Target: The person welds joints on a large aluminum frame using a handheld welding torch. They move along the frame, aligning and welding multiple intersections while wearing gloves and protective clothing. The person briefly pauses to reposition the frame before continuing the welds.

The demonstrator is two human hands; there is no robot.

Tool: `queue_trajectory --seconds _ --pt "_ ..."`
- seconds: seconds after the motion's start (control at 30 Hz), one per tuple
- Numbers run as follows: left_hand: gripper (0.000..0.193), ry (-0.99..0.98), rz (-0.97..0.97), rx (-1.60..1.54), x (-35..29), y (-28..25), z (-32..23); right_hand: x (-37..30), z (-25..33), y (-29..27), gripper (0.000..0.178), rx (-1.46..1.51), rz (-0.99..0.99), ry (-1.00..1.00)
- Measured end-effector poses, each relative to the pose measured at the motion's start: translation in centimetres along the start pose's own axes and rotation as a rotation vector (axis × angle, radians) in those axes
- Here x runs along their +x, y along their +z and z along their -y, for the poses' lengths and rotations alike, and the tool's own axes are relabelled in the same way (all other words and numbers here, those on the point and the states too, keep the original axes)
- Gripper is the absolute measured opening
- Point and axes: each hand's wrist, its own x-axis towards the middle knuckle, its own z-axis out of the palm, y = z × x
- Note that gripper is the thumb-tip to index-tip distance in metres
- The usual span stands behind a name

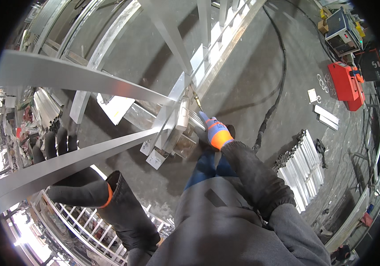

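Observation:
My right hand (218, 132), in a purple and orange glove, is closed around a slim torch-like tool (197, 101) with a brass-coloured front part. Its tip points at a joint where silver metal bars (165, 98) meet, beside a pale block (183, 114). My fingers hide the tool's grip. Over on the left, my left hand (61, 141) wears a thick black glove, its fingers stretched out and spread. A long silver bar (83, 157) crosses in front of its palm, so I cannot tell whether they touch.
A black hose (283, 57) runs across the floor. At right lie stacked silver profiles (303, 170), with a red case (346, 84) and a boxy machine (343, 33) farther back. Upright bars (204, 22) rise ahead; a white slatted frame (94, 228) lies at lower left.

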Motion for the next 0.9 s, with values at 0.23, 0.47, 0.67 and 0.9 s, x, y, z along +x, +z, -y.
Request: queue_trajectory --seconds 0.23,0.47,0.67,0.9 --pt "0.085 0.07 -0.127 0.342 0.3 0.8 1.0 0.5 -0.2 -0.3 0.07 0.038 0.016 -0.028" --pt "0.066 0.171 -0.041 0.246 0.4 -1.7 2.7 0.2 0.3 -1.6 0.068 0.035 0.044 -0.018" --pt "0.045 0.544 0.125 0.823 0.5 -4.3 4.2 0.9 -0.1 -1.1 0.074 0.048 0.059 -0.01" --pt "0.053 0.182 -0.036 0.267 0.5 -1.4 2.7 0.1 -0.4 -0.7 0.074 0.072 0.0 -0.009"
